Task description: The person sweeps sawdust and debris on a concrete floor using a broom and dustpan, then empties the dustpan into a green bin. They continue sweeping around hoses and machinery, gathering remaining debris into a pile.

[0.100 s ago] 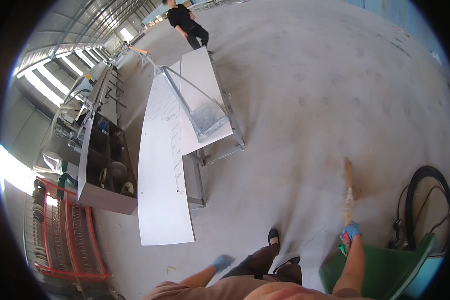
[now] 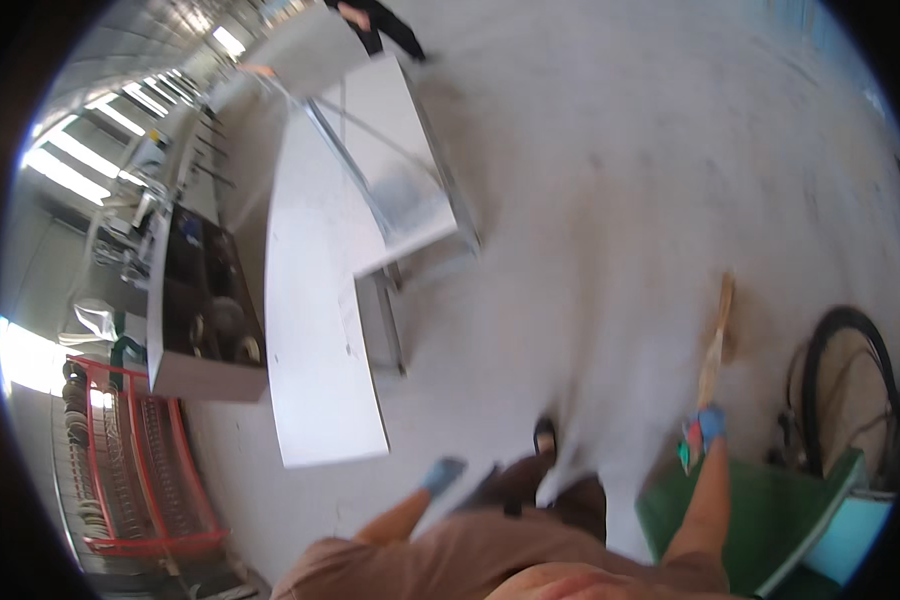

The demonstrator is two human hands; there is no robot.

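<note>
My right hand (image 2: 708,425) (blue-gloved) is closed around a wooden broom handle (image 2: 715,340) angled out over the concrete floor (image 2: 610,200). My left hand (image 2: 442,472) hangs empty; its fingers are too blurred to judge.

Gloved right hand (image 2: 708,425) grips a broom (image 2: 715,335) – left hand (image 2: 442,472) hangs free, over grey floor (image 2: 620,180)

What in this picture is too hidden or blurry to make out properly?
- Head view, left hand: blue-gloved, blurred, too small to tell whether it holds anything.
- Right hand: grips a broom handle; its far end is smeared by motion blur.
- Green bin: its contents are not visible, and the picture's lower edge cuts it off.
- Person at the top: cut off by the rim.
- Dark cart: contents too small to identify.
</note>
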